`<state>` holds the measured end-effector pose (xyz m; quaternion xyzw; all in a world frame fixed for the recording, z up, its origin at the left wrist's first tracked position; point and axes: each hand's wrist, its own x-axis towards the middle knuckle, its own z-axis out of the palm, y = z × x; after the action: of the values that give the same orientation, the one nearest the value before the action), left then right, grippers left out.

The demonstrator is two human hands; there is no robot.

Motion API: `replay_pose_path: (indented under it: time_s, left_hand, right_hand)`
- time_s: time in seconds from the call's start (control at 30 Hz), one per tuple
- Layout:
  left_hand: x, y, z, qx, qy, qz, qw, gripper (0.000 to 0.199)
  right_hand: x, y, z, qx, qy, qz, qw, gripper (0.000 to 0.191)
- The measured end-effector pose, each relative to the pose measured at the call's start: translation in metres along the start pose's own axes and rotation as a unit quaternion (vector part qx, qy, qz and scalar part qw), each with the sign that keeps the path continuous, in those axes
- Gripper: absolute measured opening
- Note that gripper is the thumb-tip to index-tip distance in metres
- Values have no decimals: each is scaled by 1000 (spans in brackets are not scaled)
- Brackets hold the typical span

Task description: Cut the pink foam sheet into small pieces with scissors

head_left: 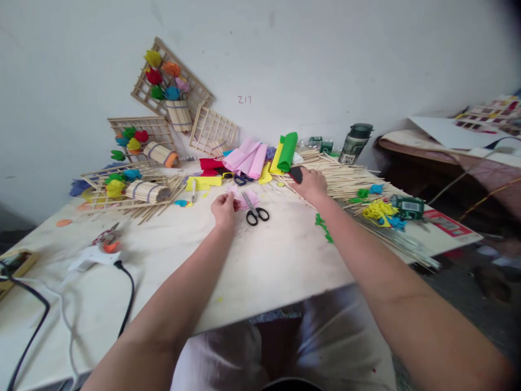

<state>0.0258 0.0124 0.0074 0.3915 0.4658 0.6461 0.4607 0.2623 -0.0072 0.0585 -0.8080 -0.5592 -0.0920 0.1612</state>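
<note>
My left hand [224, 208] rests over the table with its fingers curled together; what they hold, if anything, is too small to make out. Beside it lie scraps of pink paper [249, 199] and black-handled scissors [255, 212], blades pointing away from me. Farther right, my right hand [311, 184] is closed on a dark flat object [297, 174], its kind unclear. Just beyond that hand are a rolled green sheet [288, 152] and a yellow sheet [277, 157]. Thin wooden sticks [345, 179] spread out to its right, and small green pieces [323, 228] lie by my right forearm.
Stick lattices with colourful flowers [173, 81] lean at the back left. Pink sheets [246, 158] lie mid-back. A dark green bottle [356, 144] stands back right, near yellow strips [378, 210]. A white power strip [95, 256] with cords sits front left.
</note>
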Motion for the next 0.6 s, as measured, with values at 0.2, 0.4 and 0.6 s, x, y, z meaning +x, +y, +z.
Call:
replay_pose_path:
  time_s: [0.2, 0.4, 0.6]
  left_hand:
    - [-1, -2, -1, 23, -12, 2, 1000, 23]
    - [0, -3, -2, 31, -15, 3, 999, 25]
    - [1, -4, -2, 31, -15, -3, 999, 25]
  right_hand:
    - [24, 32, 20, -37, -37, 64, 997, 85]
    - [38, 30, 30, -47, -78, 93, 991, 81]
    - [50, 21, 35, -43, -74, 102, 991, 78]
